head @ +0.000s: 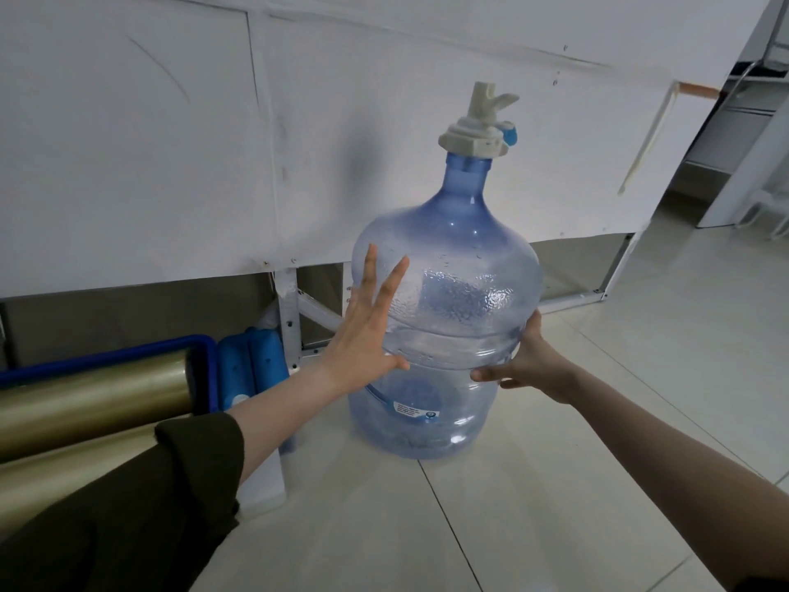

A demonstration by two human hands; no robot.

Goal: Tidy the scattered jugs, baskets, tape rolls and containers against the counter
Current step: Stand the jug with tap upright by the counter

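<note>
— Where was the water jug (444, 301) seen?

— At the centre of the frame. It was a large jug of translucent blue plastic, set upright with its base down at the pale floor tiles (597, 463), close in front of the white counter panel (170, 143). Whether the panel was touched by it could not be told. The neck was capped by a cream pump dispenser (478, 126) with a small blue tip.

— How were the hands placed on it?

— The left hand (367, 335) was laid flat against the jug's left side, with the fingers straight and spread wide; nothing was grasped by it. The right hand (529, 365) was cupped round the jug's right side at the moulded rib, and the thumb was drawn across the front. The jug was grasped there, though most of that hand's fingers were hidden behind the plastic.

— What else was noted?

— At the lower left of the frame, two gold-coloured rolls (85, 395) were seen lying lengthwise, the upper one in front of the rim of a blue basket (106, 356). Blue plastic items (252, 365), of a kind that could not be made out, were stood between the basket and a white counter leg. The left arm was covered by a dark sleeve (128, 506).
</note>
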